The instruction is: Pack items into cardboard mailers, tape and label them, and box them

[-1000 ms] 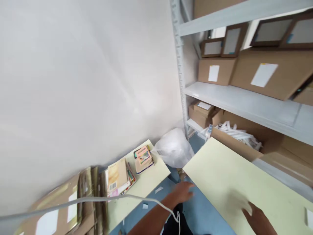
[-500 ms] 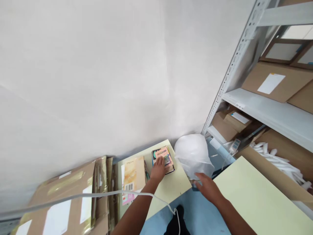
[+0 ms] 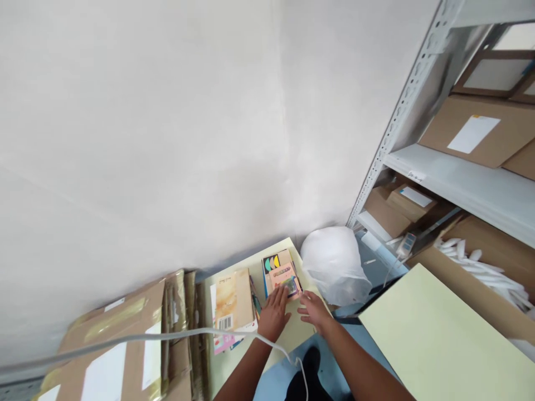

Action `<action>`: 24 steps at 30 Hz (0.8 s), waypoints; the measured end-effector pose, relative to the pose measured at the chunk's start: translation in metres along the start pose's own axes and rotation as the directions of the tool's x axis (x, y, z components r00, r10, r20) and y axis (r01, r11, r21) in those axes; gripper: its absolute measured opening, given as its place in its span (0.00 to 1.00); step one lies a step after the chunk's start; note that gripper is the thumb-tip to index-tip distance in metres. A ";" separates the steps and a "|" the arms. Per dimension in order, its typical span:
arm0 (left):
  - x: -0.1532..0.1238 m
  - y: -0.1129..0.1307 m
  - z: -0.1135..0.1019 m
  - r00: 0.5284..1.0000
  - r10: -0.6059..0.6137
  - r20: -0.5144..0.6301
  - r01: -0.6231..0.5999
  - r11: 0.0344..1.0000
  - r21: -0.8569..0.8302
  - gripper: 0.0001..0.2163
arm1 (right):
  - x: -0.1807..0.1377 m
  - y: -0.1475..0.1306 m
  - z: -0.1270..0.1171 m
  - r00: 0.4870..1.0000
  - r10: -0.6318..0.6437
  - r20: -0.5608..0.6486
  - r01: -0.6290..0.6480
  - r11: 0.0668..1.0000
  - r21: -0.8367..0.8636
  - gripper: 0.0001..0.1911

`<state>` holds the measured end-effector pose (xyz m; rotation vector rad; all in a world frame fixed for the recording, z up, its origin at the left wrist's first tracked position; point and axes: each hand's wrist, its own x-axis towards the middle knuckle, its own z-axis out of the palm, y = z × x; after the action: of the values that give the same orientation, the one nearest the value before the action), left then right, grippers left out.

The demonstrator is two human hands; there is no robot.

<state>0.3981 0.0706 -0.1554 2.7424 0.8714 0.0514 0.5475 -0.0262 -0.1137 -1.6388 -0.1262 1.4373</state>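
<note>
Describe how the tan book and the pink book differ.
The tan book is larger than the pink book. The tan book shows a barcode; the pink book, a colourful picture. The left hand partly covers the pink book but not the tan book. Both lie on other items.

I see two bare arms stretched toward the pink pack (image 3: 286,275), left hand (image 3: 274,315) flat, fingertips over its near edge, right hand (image 3: 314,309) just beside its near right corner, fingers a bit bent.

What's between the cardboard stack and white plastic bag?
Head view: pale yellow tabletop bearing a tan-topped book pile and a pink-topped pile, left hand and right hand at the latter.
</note>
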 end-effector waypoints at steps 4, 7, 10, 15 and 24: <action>0.001 0.005 -0.016 0.997 -0.052 0.060 0.053 0.999 -0.013 0.26 | -0.012 -0.007 -0.011 0.999 -0.033 0.030 0.034 0.999 -0.019 0.23; -0.018 0.019 -0.025 0.999 -0.041 0.014 0.041 0.999 -0.029 0.24 | -0.037 0.000 -0.039 0.997 -0.028 0.075 0.021 0.996 0.086 0.22; -0.040 0.050 -0.023 0.981 0.192 -0.027 -0.193 0.980 -0.047 0.23 | -0.074 0.018 -0.083 0.982 -0.071 0.176 0.015 0.953 0.303 0.24; -0.027 0.159 0.005 0.671 0.729 0.133 -0.705 0.684 -0.191 0.27 | -0.139 0.074 -0.179 0.993 -0.071 -0.093 0.109 0.853 0.511 0.22; 0.048 0.407 0.046 0.324 0.907 0.268 -0.765 0.418 -0.489 0.23 | -0.207 0.169 -0.345 0.758 0.054 -0.650 0.437 0.698 0.567 0.22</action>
<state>0.6717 -0.2323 -0.0969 2.3856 -0.7634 -0.3142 0.6882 -0.4400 -0.1133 -1.2980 0.5533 0.5529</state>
